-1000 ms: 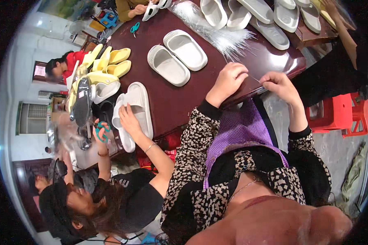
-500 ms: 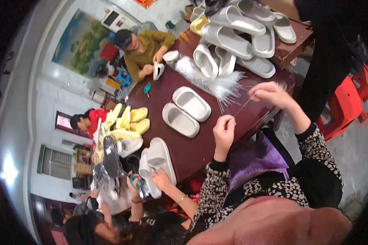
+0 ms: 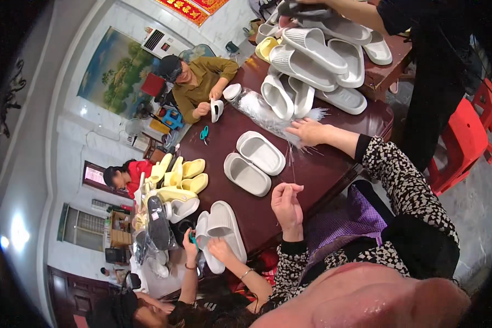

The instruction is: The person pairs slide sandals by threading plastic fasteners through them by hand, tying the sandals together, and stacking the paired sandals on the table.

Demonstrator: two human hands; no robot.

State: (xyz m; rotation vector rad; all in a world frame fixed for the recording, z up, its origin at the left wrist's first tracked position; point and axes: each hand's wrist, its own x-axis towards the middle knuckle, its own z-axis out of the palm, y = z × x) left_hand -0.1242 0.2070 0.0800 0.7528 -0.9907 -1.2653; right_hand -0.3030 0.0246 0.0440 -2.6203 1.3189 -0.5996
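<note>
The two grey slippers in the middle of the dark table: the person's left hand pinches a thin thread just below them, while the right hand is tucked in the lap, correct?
Not quite. In the head view the right hand is not in the lap; it reaches out onto the table to the bundle of white strands. The rest holds: the left hand pinches a thin thread just below the two grey slippers.

A pair of slippers [image 3: 254,163] lies on the table [image 3: 322,175]; behind them, the bundle of strands [image 3: 268,112].
</note>
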